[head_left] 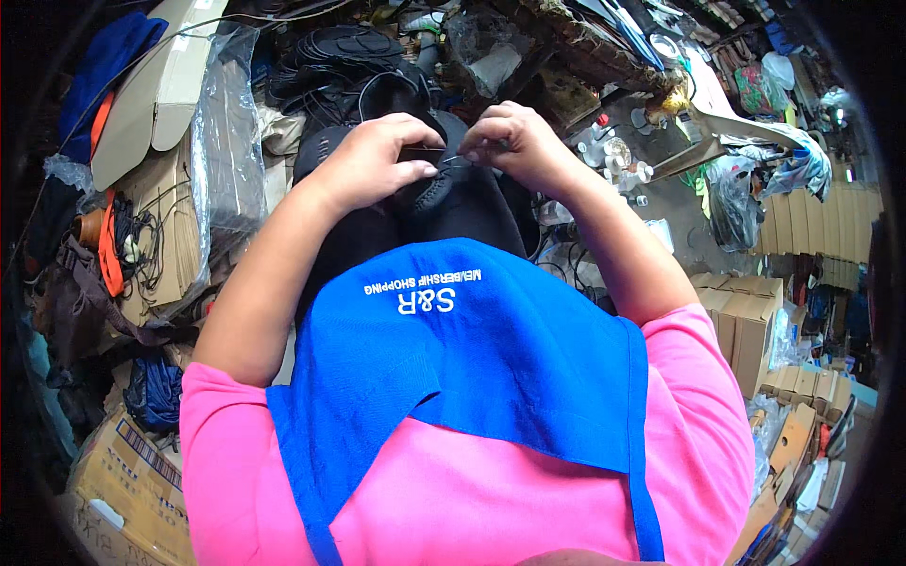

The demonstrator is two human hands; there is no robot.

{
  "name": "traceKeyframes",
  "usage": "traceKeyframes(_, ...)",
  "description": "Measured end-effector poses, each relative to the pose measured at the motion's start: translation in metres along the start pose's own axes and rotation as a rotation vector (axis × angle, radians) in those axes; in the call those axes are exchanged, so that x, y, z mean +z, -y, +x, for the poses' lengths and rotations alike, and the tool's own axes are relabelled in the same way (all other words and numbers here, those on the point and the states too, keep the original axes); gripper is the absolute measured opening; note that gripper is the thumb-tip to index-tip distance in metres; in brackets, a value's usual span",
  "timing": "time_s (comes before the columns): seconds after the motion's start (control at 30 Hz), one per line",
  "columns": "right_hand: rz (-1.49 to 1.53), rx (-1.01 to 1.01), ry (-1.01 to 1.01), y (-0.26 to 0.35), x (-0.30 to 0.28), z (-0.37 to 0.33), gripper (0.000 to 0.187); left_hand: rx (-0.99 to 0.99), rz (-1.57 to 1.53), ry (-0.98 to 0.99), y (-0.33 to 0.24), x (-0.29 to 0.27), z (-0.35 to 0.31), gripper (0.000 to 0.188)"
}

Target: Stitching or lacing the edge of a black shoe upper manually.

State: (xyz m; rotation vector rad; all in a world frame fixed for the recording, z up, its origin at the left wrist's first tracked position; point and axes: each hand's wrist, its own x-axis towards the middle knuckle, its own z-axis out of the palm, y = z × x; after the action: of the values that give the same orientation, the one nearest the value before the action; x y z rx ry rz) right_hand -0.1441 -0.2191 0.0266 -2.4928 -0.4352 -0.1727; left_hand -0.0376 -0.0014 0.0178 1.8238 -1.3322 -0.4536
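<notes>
A black shoe point(430, 193) rests over my dark-clothed lap, its rounded end toward me and a line of stitches along its edge. My left hand point(382, 160) curls against the shoe from the left, thumb and forefinger bent with a gap between them. From the right, my right hand point(514, 141) pinches a thin thread point(453, 160) close above the shoe. A fine dark line runs between the two hands; whether it is thread or a needle is too small to tell. The fingertips of both hands are near each other without touching.
A blue apron point(472, 358) covers my front. On the left stand flattened cardboard point(175, 85) and a plastic-wrapped stack point(231, 141). Coiled black cord point(344, 57) lies beyond my knees. Small bottles point(618, 160) sit right of my right hand, with cardboard boxes point(741, 321) farther right.
</notes>
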Motion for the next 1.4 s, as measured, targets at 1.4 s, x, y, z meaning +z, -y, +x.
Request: traceKeyframes(1.4,-0.074,0.227,0.359,0.024,0.008,-0.002,0.022,-0.105,0.009,0.137,0.031,0.013,0.016,0.028)
